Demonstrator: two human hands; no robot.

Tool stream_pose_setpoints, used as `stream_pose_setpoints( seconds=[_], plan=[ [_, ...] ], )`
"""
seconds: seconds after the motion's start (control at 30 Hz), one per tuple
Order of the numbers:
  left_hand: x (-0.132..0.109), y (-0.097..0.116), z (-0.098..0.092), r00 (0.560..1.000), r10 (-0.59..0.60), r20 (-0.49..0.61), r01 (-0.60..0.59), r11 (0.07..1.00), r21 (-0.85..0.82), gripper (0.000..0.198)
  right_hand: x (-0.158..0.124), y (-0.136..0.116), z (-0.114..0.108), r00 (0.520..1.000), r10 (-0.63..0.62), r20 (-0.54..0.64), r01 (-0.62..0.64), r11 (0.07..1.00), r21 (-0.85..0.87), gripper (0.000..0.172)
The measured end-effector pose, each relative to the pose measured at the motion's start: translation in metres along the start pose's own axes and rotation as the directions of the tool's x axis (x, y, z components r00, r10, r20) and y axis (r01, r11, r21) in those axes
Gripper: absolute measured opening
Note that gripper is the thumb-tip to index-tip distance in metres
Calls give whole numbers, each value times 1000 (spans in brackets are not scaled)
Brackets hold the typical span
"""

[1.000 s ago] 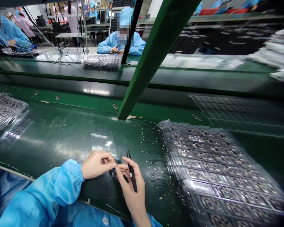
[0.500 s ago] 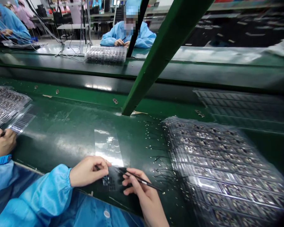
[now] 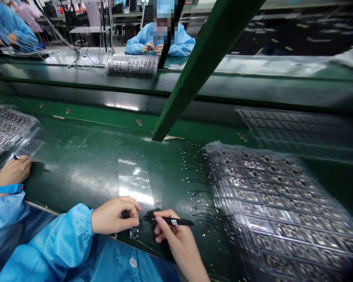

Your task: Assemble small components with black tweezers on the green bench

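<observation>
My left hand (image 3: 116, 215), in a blue sleeve, pinches a small dark part (image 3: 133, 232) down at the near edge of the green bench. My right hand (image 3: 173, 237) grips black tweezers (image 3: 172, 221), lying almost flat with the tips pointing left toward that part. A clear glossy film strip (image 3: 135, 182) lies on the bench just beyond both hands. Small pale scraps and thin dark wires (image 3: 194, 188) are scattered to the right of the hands.
A stack of clear trays (image 3: 276, 211) filled with small components fills the right side. A green slanted post (image 3: 194, 66) rises from the bench middle. At the left a co-worker's hand (image 3: 14, 170) rests by more trays (image 3: 6, 127). Other workers sit across the line.
My right hand turned the tweezers from upright to nearly flat, tips pointing left. My left hand shifted slightly on the small part. A co-worker's hand came into view at the left.
</observation>
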State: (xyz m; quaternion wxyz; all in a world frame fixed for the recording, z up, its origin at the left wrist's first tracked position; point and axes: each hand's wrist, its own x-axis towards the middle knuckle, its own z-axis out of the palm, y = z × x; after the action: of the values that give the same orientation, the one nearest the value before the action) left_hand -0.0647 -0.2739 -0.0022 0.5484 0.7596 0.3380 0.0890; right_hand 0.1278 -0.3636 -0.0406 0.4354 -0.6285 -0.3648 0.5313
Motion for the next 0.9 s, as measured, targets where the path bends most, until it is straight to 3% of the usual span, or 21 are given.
stream_pose_setpoints(
  seconds=[0.27, 0.9],
  plan=[
    [5, -1, 3, 999, -34, 0, 34, 999, 0, 7, -2, -1, 4, 994, -9, -106, -7, 988, -153, 39],
    [4, -8, 7, 999, -13, -40, 13, 1000, -8, 7, -3, 5, 9, 992, -84, -96, 63, 976, -207, 35]
  ],
)
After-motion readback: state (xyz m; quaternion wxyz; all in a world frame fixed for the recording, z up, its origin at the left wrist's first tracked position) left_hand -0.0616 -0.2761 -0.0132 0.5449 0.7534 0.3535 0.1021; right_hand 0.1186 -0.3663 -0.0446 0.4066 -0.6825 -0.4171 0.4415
